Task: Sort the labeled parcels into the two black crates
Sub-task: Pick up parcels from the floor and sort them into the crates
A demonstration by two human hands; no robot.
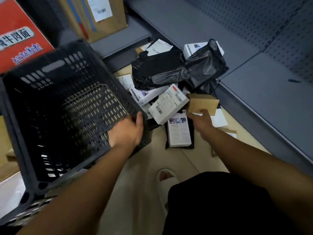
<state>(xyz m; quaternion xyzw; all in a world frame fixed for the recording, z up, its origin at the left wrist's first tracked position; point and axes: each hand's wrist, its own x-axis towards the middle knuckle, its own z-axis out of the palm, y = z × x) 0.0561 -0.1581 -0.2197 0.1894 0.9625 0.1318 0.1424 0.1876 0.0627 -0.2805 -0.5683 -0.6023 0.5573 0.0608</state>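
Steadying the black crate (55, 68) with its rim under curled left hand (126, 131) fingers, the person is pinching a brown parcel (202, 103) in right hand (201, 122) fingertips, probably for sorting.

I've 1 cam only, head-worn, wide-angle, facing fwd & steeply down over both arms (84, 192). It's close: left hand (126, 131) & right hand (201, 122) sit mid-frame, crate (55, 65) at left, parcels (169, 102) on floor (144, 167) ahead, shelves (186, 22) round the top edge.

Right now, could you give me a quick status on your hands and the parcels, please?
Left hand grips rim of black crate. Right hand holds brown box at parcel pile. Crate shows no parcels inside. Nothing in between.
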